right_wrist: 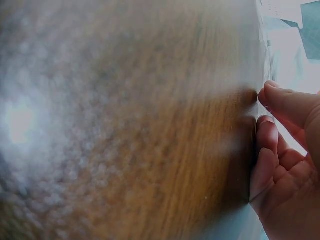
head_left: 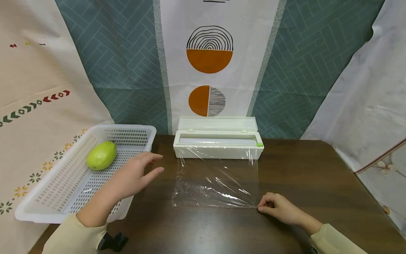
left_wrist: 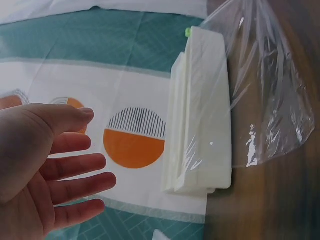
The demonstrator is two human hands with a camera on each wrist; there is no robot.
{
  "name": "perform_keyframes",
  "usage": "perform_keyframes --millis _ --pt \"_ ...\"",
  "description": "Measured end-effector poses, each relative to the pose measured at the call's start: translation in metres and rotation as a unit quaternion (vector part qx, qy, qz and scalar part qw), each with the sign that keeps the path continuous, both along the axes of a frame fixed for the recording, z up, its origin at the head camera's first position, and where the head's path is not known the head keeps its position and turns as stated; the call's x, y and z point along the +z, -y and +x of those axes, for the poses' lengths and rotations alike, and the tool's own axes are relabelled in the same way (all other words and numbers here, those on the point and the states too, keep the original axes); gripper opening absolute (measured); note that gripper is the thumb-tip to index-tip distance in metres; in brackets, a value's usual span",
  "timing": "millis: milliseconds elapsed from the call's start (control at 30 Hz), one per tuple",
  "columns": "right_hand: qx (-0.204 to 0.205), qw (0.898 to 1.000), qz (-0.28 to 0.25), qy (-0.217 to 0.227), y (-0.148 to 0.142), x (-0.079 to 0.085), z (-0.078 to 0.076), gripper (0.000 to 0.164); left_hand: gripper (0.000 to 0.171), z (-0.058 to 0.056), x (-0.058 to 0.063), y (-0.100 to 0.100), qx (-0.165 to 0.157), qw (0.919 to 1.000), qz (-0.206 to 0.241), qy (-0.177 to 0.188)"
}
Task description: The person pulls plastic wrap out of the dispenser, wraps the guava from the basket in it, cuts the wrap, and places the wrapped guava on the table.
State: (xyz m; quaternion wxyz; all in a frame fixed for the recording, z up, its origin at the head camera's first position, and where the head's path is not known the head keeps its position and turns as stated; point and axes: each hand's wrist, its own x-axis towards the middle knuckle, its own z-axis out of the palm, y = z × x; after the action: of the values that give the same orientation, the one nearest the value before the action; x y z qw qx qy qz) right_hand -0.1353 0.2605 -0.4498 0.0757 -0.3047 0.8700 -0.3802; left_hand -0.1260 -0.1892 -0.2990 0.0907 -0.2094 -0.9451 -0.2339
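A sheet of clear plastic wrap (head_left: 219,183) runs from a white wrap dispenser box (head_left: 219,152) toward the front of the table. Its near right corner is pinched between the thumb and fingers of my right hand (head_left: 280,209), low at the tabletop. My left hand (head_left: 134,174) hovers above the right side of a white basket (head_left: 146,131), fingers loosely bent and apart, holding nothing. In the left wrist view the left hand (left_wrist: 55,165) has its fingers spread beside the box. Inside the basket lies a green fruit (head_left: 101,155). The box's lid (head_left: 218,123) stands up at the back.
A dark wooden table (head_left: 304,169) carries everything. Behind it hangs a patterned cloth (head_left: 127,53), and pale cloths drape at the left and right sides. A small green piece (head_left: 259,145) sits on the box's right end.
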Motion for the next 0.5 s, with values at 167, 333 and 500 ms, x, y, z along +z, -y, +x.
perform_keyframes --millis 167,333,500 --pt "0.001 1.000 -0.002 -0.002 0.000 -0.001 0.000 0.005 0.033 -0.003 0.009 0.008 0.010 0.9999 -0.005 -0.007" --pt "0.003 1.000 -0.004 -0.003 0.001 0.000 0.000 0.005 0.035 -0.010 0.012 0.020 0.031 0.9994 -0.015 -0.006" --pt "0.006 1.000 -0.004 -0.009 0.001 0.000 0.001 0.004 0.033 -0.017 0.012 0.031 0.041 0.9987 -0.012 -0.027"
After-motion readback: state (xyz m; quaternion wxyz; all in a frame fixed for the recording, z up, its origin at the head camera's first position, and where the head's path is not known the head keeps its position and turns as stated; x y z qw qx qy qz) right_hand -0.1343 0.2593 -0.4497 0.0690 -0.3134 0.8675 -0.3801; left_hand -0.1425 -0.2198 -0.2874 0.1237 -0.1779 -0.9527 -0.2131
